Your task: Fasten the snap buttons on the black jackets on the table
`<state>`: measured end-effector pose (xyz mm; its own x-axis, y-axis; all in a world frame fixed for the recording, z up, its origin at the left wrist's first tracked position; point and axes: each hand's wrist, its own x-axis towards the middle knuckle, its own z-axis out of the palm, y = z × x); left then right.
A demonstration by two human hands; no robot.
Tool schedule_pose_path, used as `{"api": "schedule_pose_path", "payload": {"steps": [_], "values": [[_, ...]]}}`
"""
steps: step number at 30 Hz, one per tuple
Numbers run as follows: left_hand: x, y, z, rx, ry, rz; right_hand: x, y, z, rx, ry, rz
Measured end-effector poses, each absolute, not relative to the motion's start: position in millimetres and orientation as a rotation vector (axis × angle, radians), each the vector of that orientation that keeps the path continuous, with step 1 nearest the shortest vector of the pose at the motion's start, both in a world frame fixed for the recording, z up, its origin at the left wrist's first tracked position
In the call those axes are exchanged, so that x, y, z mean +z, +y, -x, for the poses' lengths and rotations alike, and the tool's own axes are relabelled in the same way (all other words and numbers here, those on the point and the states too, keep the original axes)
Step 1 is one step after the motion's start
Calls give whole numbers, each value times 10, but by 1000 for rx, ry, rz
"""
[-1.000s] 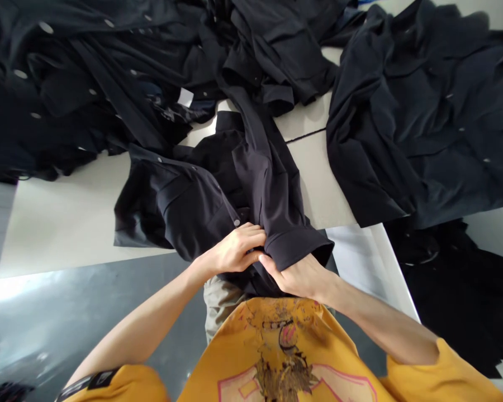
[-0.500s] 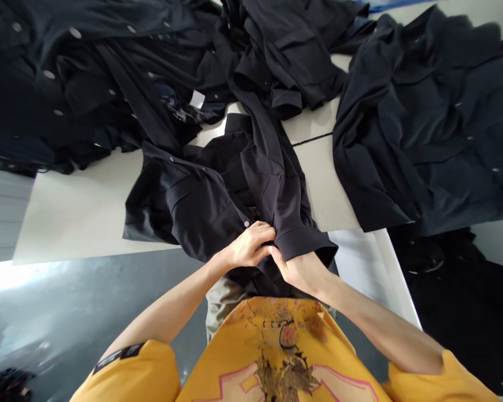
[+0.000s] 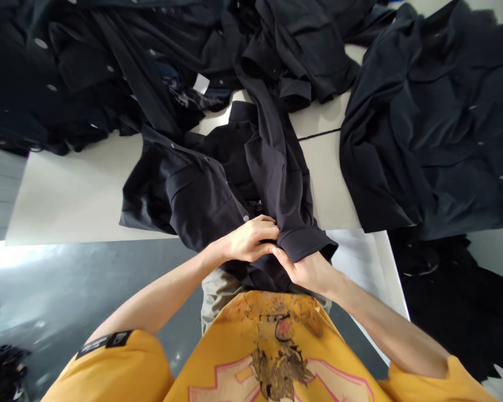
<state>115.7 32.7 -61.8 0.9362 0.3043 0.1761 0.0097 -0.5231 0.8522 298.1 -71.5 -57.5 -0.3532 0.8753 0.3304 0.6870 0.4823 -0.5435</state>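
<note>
A black jacket [image 3: 201, 187] with metal snap buttons lies open across the near table edge, its lower part hanging down toward my body. My left hand [image 3: 255, 239] is closed on the jacket's front edge, just below a snap button [image 3: 246, 218]. My right hand [image 3: 304, 269] meets it there, thumb against the left fingers. The jacket's sleeve cuff [image 3: 305, 241] covers most of the right fingers, which seem to pinch the same cloth from beneath. What exactly lies between the fingertips is hidden.
A heap of dark jackets [image 3: 109, 72] covers the table's far left, with a white tag [image 3: 201, 84] on it. Another dark jacket [image 3: 444, 123] lies to the right. The pale table [image 3: 67, 195] shows between them. Below right are a white bin [image 3: 356, 268] and black cloth [image 3: 452, 312].
The view has shifted slightly, so the far garments sit higher. Both hands keep their hold at the jacket's edge, with little visible movement.
</note>
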Motion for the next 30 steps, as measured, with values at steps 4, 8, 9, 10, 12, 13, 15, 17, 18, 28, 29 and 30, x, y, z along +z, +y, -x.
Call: {"api": "schedule_pose_path", "payload": {"steps": [4, 8, 9, 10, 12, 13, 15, 17, 18, 28, 29, 30], "values": [[-620, 340, -1197, 379, 239, -2166, -646, -731, -2985, 528, -2071, 1288], [-586, 271, -1209, 373, 381, -2344, -665, -768, -2980, 895, -1744, 1402], [-564, 256, -1190, 368, 413, -2401, -655, -778, -2986, 1002, -1613, 1440], [-539, 246, -1161, 365, 433, -2455, -642, -789, -2996, 1092, -1479, 1473], [-488, 244, -1081, 373, 468, -2545, -618, -818, -3019, 1192, -1242, 1515], [-465, 250, -1039, 380, 487, -2583, -614, -836, -3026, 1203, -1150, 1535], [-429, 260, -983, 387, 529, -2659, -631, -875, -3013, 1192, -1033, 1565], [-410, 250, -989, 382, 544, -2727, -676, -901, -2958, 1195, -1006, 1583], [-408, 237, -1015, 376, 524, -2754, -703, -904, -2923, 1186, -1027, 1590], [-274, 521, -775, 242, 682, -2530, -441, -973, -3370, 1043, -896, 1591], [-213, 559, -705, 221, 719, -2444, -415, -1008, -3445, 1024, -778, 1579], [-160, 585, -653, 175, 718, -2339, -411, -1039, -3510, 1002, -656, 1568]]}}
